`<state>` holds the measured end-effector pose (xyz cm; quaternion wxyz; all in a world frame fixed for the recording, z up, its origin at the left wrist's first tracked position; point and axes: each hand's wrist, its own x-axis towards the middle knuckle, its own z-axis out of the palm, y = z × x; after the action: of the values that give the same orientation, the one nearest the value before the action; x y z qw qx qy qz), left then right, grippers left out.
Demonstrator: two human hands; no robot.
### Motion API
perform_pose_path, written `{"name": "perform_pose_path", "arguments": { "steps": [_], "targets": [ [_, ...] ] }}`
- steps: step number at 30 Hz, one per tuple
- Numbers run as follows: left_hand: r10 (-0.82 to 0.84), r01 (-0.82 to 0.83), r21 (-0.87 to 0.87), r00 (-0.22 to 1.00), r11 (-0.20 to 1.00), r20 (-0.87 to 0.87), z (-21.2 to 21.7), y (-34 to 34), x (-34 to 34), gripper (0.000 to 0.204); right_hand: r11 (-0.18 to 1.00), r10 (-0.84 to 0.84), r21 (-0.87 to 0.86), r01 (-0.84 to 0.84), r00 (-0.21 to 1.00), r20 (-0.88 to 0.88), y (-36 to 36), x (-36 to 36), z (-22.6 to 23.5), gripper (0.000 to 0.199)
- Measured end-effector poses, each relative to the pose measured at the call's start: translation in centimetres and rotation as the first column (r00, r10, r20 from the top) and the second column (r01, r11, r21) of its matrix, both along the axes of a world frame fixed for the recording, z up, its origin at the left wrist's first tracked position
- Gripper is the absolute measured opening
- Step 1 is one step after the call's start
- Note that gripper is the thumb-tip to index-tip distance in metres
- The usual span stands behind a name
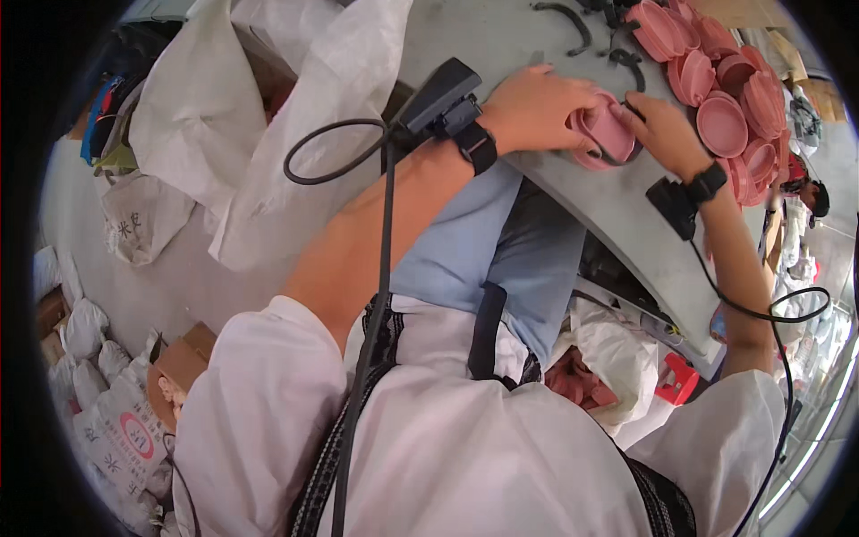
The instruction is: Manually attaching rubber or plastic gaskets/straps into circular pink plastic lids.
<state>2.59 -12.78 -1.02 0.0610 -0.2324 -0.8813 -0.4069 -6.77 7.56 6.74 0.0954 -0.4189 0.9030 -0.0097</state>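
A pink, round-edged plastic container is held between my two hands over the near edge of the grey table. My left hand grips its left side, fingers curled over the rim. A thin black strip runs along the container's lower edge, and more black shows at my right fingertips. My right hand is closed at the container's right side, pinching what looks like that strip. Parts of the container and strip are hidden by my fingers. Black curved strips lie farther back on the table.
A heap of pink containers covers the table's right end. White woven sacks stand at the left. Below the table, a white bag holds pink pieces, next to a red object. Black cables hang by both arms.
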Motion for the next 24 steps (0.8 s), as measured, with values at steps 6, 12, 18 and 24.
{"name": "perform_pose_path", "arguments": {
  "steps": [6, 12, 18, 24],
  "targets": [
    [0.049, -0.042, 0.063, 0.992, 0.997, -0.115, -0.6, 0.1, 0.2, 0.034, 0.981, 0.073, 0.179, -0.073, 0.997, 0.003, -0.7, -0.4, 0.5, 0.046],
    [0.053, -0.050, 0.052, 0.996, 0.997, -0.076, -0.3, 0.0, 1.2, 0.030, 0.982, 0.075, 0.170, -0.083, 0.996, 0.053, -1.0, 0.5, 1.1, 0.042],
    [0.039, -0.031, 0.079, 0.994, 0.996, -0.101, -0.6, 0.2, 1.0, 0.027, 0.984, 0.084, 0.151, -0.093, 0.994, 0.065, -0.8, 0.5, 0.6, 0.040],
    [0.005, 0.003, 0.074, 0.994, 0.997, -0.112, -0.7, 0.1, 0.8, 0.027, 0.985, 0.055, 0.160, -0.056, 0.998, 0.014, -0.7, 0.9, 0.6, 0.040]
  ]
}}
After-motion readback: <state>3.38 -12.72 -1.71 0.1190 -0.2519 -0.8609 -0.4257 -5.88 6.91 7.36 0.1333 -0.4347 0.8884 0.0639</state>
